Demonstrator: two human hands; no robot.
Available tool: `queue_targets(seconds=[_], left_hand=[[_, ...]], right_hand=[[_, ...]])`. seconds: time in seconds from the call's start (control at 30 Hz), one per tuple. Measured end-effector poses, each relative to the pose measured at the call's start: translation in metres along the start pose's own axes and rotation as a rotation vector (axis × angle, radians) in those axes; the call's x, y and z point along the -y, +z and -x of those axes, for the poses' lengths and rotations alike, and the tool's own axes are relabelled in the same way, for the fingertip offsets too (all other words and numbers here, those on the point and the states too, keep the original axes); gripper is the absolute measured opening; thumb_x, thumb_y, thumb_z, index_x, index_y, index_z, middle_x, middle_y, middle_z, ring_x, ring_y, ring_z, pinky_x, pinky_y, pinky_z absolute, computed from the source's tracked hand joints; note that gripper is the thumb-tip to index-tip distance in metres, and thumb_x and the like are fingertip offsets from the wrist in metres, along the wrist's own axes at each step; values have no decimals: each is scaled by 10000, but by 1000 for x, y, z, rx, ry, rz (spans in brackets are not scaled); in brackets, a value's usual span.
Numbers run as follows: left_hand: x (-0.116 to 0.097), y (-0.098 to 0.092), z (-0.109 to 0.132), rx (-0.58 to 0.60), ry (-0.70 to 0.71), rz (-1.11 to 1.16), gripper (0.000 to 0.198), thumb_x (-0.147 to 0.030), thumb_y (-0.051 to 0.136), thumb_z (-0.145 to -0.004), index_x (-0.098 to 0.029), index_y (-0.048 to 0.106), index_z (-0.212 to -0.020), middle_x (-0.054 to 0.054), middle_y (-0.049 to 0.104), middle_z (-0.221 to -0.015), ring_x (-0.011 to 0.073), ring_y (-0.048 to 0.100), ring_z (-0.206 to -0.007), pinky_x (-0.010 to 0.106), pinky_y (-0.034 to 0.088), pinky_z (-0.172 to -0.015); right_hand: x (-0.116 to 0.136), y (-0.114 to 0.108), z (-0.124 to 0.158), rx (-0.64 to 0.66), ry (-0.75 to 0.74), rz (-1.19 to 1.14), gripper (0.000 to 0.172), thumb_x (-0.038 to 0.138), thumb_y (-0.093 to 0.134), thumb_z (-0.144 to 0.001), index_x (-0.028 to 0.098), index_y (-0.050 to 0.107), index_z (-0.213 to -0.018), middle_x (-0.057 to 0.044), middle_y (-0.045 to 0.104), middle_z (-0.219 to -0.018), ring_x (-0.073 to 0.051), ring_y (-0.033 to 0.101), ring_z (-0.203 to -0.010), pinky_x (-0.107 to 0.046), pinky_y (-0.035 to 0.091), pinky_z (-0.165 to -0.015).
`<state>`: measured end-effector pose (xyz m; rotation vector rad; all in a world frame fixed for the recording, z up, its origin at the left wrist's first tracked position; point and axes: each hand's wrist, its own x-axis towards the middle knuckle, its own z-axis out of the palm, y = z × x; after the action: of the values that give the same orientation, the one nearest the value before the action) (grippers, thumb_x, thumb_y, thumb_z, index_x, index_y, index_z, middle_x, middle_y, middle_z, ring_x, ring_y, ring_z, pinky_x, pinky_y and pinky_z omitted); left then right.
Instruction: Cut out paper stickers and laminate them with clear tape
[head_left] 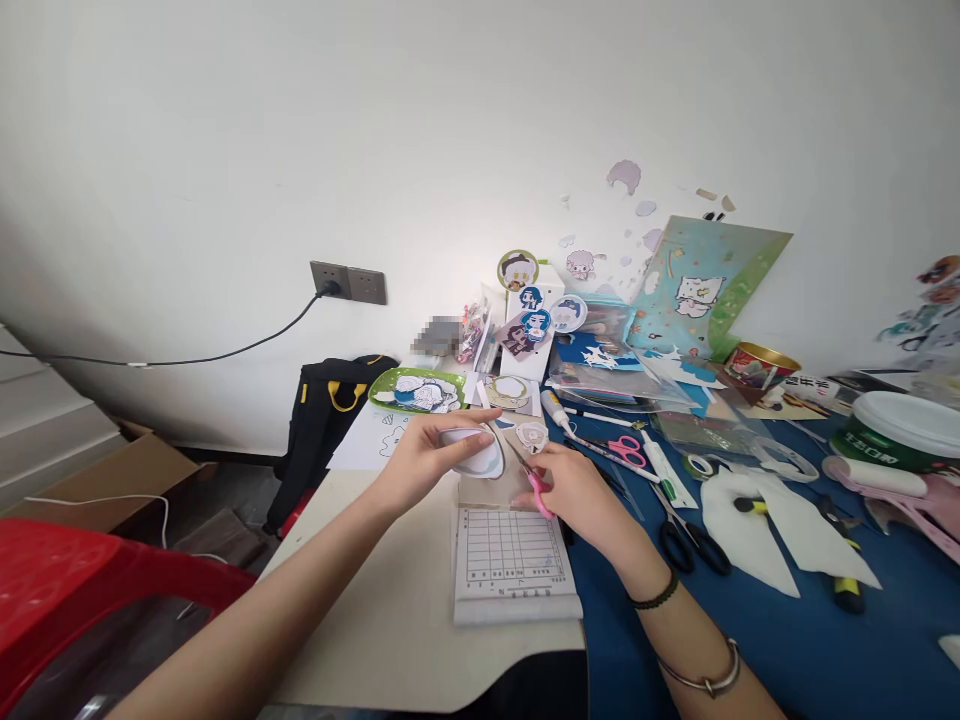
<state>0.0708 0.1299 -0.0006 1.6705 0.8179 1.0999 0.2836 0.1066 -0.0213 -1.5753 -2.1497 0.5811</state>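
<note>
My left hand (431, 455) pinches a rounded paper cutout (480, 462), pale with a grey-white pattern, thumb on top. My right hand (570, 490) grips pink-handled scissors (538, 492), whose blades point up and left toward the cutout's right edge. Whether the blades touch the paper I cannot tell. Beneath both hands lies a receipt pad (514, 560) with a printed grid, and a brownish card sits at its far end. Just beyond my hands are a printed paper sheet (510, 392) and a small paper cutout (531, 436).
A green tray (382, 393) of paper scraps stands at the back left. On the blue mat (630, 640) lie black scissors (686, 535), pink scissors (628, 452), a glue tube (670, 470) and white pieces (739, 525). A white-lidded tub (904, 425) stands right; a red stool (97, 590) is left.
</note>
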Motion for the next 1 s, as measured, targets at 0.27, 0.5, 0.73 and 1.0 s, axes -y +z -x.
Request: queue_targets(seconds=[0.27, 0.5, 0.73, 1.0], left_hand=[[2, 3, 2, 62, 25, -64, 173, -342, 648, -800, -210, 754, -835, 78, 630, -1242, 301, 537, -1197, 463, 418, -1008], [-3, 15, 8, 100, 142, -299, 188, -329, 597, -839, -234, 732, -928, 71, 604, -1279, 271, 469, -1266, 474, 343, -1069], [1, 19, 9, 73, 232, -386, 116, -299, 584, -845, -207, 655, -846, 87, 573, -1314, 259, 472, -1260, 453, 375, -1048], [-5, 15, 10, 145, 164, -240, 76, -264, 627, -809, -203, 642, -765, 76, 550, -1341, 284, 444, -1279, 473, 322, -1070]], right_hand=[[8, -6, 7, -54, -36, -307, 172, 262, 646, -770, 181, 680, -918, -54, 624, -962, -117, 536, -600, -261, 438, -576], [22, 3, 11, -449, -347, -322, 67, 217, 608, -812, 197, 671, -819, -59, 638, -873, -146, 560, -653, -268, 442, -555], [23, 4, 12, -537, -390, -278, 110, 191, 574, -812, 214, 649, -736, -47, 635, -787, -181, 599, -737, -301, 483, -627], [17, -2, 12, -477, -289, -498, 182, 317, 510, -890, 206, 649, -852, -59, 648, -856, -194, 600, -814, -310, 475, -711]])
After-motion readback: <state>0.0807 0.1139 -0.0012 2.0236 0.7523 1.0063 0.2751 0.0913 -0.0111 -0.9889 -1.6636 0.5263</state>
